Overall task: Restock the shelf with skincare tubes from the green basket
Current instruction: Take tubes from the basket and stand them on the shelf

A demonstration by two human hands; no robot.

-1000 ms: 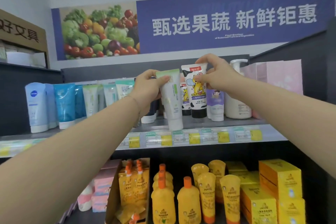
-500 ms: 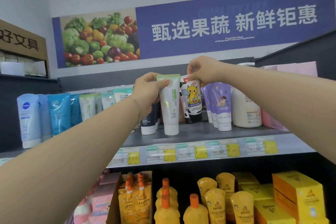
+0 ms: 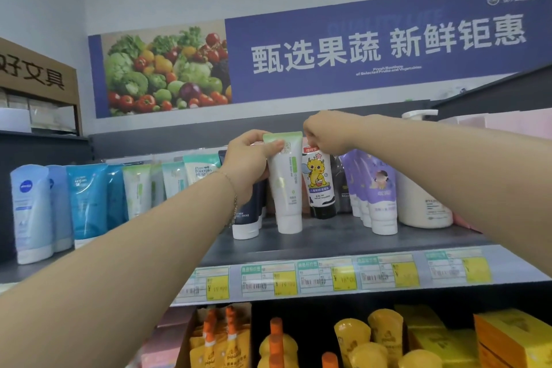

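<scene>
My left hand (image 3: 249, 163) is wrapped around the upper part of the white plastic tube with the pale green crimped top (image 3: 286, 182), thumb across its front; the tube now stands cap-down on the grey metal shelf (image 3: 328, 240), where a second ago it hung over the front edge above the price tags. My right hand (image 3: 324, 133) pinches the crimped top of the white tube printed with a yellow cartoon dragon and a black cap (image 3: 319, 185), which stands just right of the green-topped one, nearly touching it (a second ago I held it higher, well clear of the row). The purple-and-white tubes (image 3: 379, 191) stand beside it on the right, then the cream pump bottle (image 3: 424, 197). The camera has tilted up since: the shelf sits lower in view.
</scene>
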